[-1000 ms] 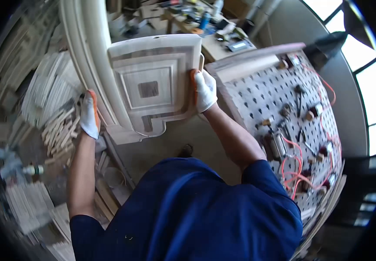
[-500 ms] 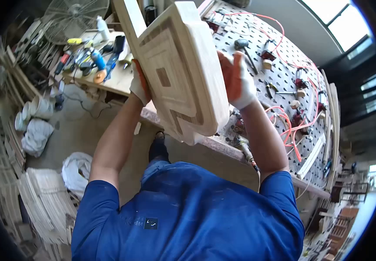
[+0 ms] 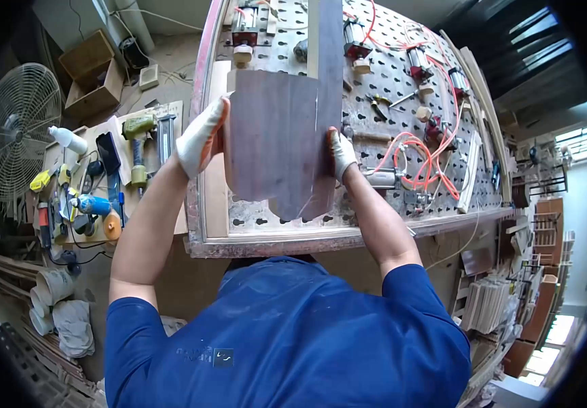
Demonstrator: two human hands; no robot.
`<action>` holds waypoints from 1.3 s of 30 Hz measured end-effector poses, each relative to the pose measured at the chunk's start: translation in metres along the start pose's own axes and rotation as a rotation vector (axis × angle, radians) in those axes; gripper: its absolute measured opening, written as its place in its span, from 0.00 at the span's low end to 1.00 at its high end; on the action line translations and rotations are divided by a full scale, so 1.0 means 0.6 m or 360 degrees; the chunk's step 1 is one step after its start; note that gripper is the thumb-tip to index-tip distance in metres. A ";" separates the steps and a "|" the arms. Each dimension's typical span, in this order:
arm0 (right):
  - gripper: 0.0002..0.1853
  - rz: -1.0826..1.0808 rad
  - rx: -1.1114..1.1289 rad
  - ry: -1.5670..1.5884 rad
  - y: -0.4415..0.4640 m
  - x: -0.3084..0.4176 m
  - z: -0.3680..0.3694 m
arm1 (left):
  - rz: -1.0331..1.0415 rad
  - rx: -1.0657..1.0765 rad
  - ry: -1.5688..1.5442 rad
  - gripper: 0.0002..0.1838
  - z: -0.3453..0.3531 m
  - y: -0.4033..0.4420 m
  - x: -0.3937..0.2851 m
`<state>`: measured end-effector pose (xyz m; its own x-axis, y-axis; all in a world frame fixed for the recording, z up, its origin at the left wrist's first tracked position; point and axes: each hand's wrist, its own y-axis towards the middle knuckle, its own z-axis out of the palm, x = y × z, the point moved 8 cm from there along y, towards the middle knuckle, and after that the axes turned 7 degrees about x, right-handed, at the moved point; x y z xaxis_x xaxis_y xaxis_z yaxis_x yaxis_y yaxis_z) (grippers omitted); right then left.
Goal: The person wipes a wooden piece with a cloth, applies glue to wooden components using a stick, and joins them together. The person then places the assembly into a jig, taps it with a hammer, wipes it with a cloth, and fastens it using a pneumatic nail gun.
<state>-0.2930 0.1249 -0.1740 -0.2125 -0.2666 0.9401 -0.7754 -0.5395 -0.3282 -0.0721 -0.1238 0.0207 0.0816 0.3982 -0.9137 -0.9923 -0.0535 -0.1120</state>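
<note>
A wooden piece with a dark brown face [image 3: 273, 139] and a long arm running away from me is held over the bench. My left hand [image 3: 201, 139], in a white glove with an orange palm, presses its left edge. On the opposite edge my right hand [image 3: 341, 154], gloved likewise, is closed round the side, its thumb on the near face. The fingers beneath are hidden. Below the piece lies the perforated metal bench top [image 3: 249, 212]; I cannot tell whether they touch. A pale wooden strip [image 3: 218, 204] runs along the bench's left edge.
Red clamp cylinders [image 3: 358, 39] with orange hoses [image 3: 436, 160] and pliers [image 3: 377, 109] are on the bench. At left, a small table carries a drill [image 3: 138, 146], a white bottle [image 3: 69, 139] and a blue tool [image 3: 94, 204]. A fan [image 3: 21, 109] stands behind it.
I have turned toward the bench. The wooden piece has been turned over from its pale, inlaid face to a dark face and brought over the bench top. Both hands stay at its sides.
</note>
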 end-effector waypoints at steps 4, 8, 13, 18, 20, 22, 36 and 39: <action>0.39 -0.0177 -0.0424 -0.0399 -0.050 -0.014 0.015 | -0.0529 -0.0572 -0.0019 0.30 -0.151 0.085 0.234; 0.28 0.0335 -0.0398 -0.0987 -0.038 -0.115 0.012 | -0.0710 -0.0624 0.0041 0.30 -0.230 0.127 0.404; 0.28 0.0377 -0.0322 -0.0540 0.006 -0.196 0.029 | -0.0806 -0.0721 0.0469 0.40 -0.261 0.175 0.432; 0.34 0.0510 -0.0317 -0.0599 0.028 -0.281 0.042 | -0.1331 -0.0712 0.0792 0.50 -0.294 0.152 0.488; 0.36 0.0514 -0.0297 -0.0674 0.028 -0.275 0.048 | -0.1478 -0.0339 0.0729 0.49 -0.245 0.153 0.459; 0.38 0.0440 -0.0364 -0.0986 0.023 -0.285 0.055 | -0.1014 -0.0309 0.1683 0.45 -0.219 0.194 0.384; 0.43 0.1026 0.0250 -0.1067 -0.061 -0.352 0.076 | -0.1160 0.0305 0.2341 0.32 -0.238 0.269 0.440; 0.45 0.1079 0.0367 -0.0859 -0.068 -0.322 0.089 | -0.1194 0.0317 0.2337 0.34 -0.238 0.264 0.446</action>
<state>-0.1884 0.1560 -0.3472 -0.2277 -0.8942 0.3855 -0.4337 -0.2613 -0.8623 -0.1942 -0.1567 -0.2972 0.4135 -0.8721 -0.2618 -0.6802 -0.1047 -0.7255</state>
